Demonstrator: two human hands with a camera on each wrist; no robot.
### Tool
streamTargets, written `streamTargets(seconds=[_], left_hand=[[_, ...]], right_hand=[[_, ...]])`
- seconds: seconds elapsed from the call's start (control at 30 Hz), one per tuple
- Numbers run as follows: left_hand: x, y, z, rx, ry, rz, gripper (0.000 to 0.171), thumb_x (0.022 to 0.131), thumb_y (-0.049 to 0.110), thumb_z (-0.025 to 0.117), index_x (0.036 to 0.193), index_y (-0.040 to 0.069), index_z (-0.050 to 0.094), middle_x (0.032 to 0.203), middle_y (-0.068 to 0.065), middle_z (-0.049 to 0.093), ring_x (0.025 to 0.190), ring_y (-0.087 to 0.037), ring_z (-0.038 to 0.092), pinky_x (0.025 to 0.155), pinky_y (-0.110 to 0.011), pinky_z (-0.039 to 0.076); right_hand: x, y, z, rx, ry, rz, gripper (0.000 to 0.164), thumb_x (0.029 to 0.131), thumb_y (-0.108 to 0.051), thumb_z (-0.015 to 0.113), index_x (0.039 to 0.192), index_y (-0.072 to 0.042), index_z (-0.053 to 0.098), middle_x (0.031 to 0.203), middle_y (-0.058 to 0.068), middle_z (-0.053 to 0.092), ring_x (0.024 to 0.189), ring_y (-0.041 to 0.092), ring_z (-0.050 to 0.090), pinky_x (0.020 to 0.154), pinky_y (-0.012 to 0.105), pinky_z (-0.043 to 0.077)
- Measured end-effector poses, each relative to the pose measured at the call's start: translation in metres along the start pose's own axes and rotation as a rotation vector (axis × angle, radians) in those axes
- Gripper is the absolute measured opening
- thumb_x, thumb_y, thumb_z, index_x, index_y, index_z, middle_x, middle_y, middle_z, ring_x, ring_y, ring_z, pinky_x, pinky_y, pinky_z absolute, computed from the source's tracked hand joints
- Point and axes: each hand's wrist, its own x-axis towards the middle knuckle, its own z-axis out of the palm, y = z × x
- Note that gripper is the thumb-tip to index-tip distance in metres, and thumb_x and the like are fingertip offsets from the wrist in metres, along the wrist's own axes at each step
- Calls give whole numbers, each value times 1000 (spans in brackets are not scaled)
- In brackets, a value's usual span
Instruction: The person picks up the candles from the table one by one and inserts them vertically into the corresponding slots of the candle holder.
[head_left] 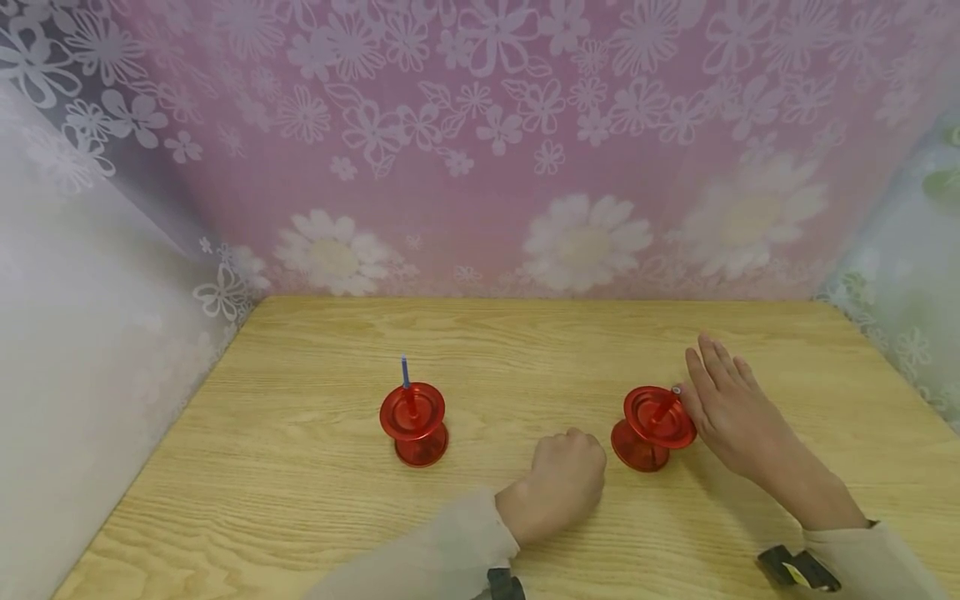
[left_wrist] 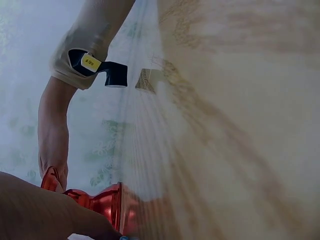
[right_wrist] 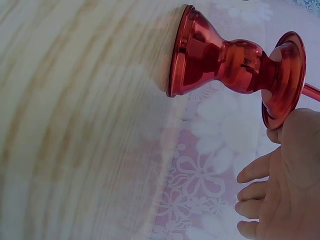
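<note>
A red metal candle holder (head_left: 641, 450) stands on the table at the right, its cup-shaped top bearing a short red tube (head_left: 663, 408). Beside it is my right hand (head_left: 738, 417), fingers straight, the thumb side against the dish's rim, as the right wrist view also shows. My left hand (head_left: 562, 483) is curled low at the holder's left, apart from it. A small blue tip (left_wrist: 124, 238), apparently of a blue candle, shows at the left fingertips; the remainder is hidden in the hand. Farther left, a matching red holder (head_left: 420, 450) carries an upright blue candle (head_left: 405, 371).
Both holders stand on a wood-grain table (head_left: 300, 500). A pink flowered curtain (head_left: 450, 192) hangs along its far edge, with pale flowered cloth (head_left: 90, 333) at the left. Each wrist wears a black strap, the right one (head_left: 798, 568) with a yellow label.
</note>
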Motion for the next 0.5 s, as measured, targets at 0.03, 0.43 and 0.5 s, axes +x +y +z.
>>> streamTargets(seconds=[0.03, 0.43, 0.5], left_hand=[[0, 0, 0, 9, 0, 6, 20, 95, 23, 68, 76, 18, 68, 69, 5, 55, 60, -5, 58, 47, -23, 51], [3, 1, -1, 31, -25, 35, 19, 90, 17, 73, 73, 25, 70, 64, 11, 56, 58, -2, 53, 45, -23, 48], [4, 2, -1, 35, -43, 35, 17, 89, 18, 73, 75, 26, 71, 65, 11, 58, 58, -2, 53, 45, -23, 47]], right_hand=[[0, 0, 0, 1, -1, 1, 59, 112, -25, 36, 147, 23, 29, 155, 44, 19, 143, 60, 21, 119, 66, 10], [1, 0, 0, 9, -13, 24, 60, 112, -26, 34, 147, 22, 29, 156, 44, 19, 145, 58, 19, 117, 70, 9], [1, -1, 0, 15, -23, 33, 60, 112, -26, 33, 147, 22, 29, 156, 44, 18, 145, 58, 18, 118, 70, 8]])
